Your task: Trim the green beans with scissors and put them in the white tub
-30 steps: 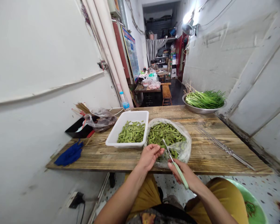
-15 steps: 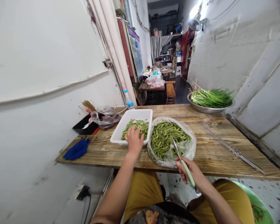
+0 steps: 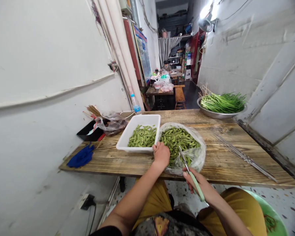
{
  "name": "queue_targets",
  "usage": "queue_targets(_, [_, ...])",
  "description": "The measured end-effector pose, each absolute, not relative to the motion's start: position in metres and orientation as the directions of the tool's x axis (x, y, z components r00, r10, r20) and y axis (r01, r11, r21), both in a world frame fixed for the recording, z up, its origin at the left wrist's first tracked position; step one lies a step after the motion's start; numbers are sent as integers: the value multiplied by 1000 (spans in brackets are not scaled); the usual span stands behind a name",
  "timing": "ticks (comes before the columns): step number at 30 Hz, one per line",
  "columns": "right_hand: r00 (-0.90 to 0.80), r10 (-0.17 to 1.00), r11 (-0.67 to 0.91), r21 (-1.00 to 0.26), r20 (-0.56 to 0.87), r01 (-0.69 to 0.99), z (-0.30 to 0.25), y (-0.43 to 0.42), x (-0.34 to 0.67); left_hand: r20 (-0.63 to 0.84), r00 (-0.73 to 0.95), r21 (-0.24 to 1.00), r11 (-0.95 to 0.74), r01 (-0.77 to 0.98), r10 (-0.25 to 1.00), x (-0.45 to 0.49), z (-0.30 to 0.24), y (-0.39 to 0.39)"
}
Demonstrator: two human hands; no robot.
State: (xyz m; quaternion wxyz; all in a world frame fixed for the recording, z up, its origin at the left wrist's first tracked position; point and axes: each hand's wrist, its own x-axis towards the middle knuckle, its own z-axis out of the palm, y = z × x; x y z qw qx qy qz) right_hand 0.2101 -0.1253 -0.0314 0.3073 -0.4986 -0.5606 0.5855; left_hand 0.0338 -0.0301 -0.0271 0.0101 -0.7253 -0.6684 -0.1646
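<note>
My left hand (image 3: 161, 154) rests at the near edge of a clear plastic bag (image 3: 198, 157) full of green edamame pods (image 3: 179, 139), fingers curled into the pods; what it grips is hidden. My right hand (image 3: 199, 185) is closed on pale-green-handled scissors (image 3: 190, 172), blades pointing up over the bag. Left of the bag stands a white plastic tub (image 3: 127, 137) holding more pods (image 3: 142, 136). Everything sits on a wooden table (image 3: 223, 160).
A metal bowl of long green stalks (image 3: 222, 105) sits far right. Metal skewers (image 3: 245, 157) lie on the right. A blue cloth (image 3: 81, 157), black tray (image 3: 87, 132), crumpled bag (image 3: 111, 123) and water bottle (image 3: 136, 105) are left. A green basin (image 3: 272, 216) is below right. A person sits far back.
My left hand went from the bag's near edge over the white tub, then came back to the bag of pods. My right hand kept hold of the scissors, barely moving.
</note>
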Motion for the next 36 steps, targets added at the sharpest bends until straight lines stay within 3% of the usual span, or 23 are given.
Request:
queue_targets(6, [-311,922,-160,-960,-228,231,-27,-125,212,319,-34,451,-121,884,947,34,-12,-36])
queue_targets(10, [-285,933,-146,-954,-221,262,-27,-120,214,189,-32,775,-129,619,981,33,-4,-45])
queue_targets(12, [-267,941,-122,-946,-206,299,-25,-118,215,169,-45,867,-126,483,985,34,-5,-48])
queue_targets(21, [-260,955,-40,-932,-142,361,-19,-107,207,209,-91,934,-171,312,974,35,-14,-46])
queue_targets(26, [-271,955,-27,-942,-123,334,-18,-104,203,95,-26,960,-84,267,995,33,-7,-49])
queue_targets(30, [-258,960,-16,-944,-107,331,-19,-102,201,67,2,956,-64,288,998,36,-5,-50])
queue_targets(36, [-223,962,-67,-928,-158,366,-20,-101,204,32,0,986,-32,162,999,36,-8,-47])
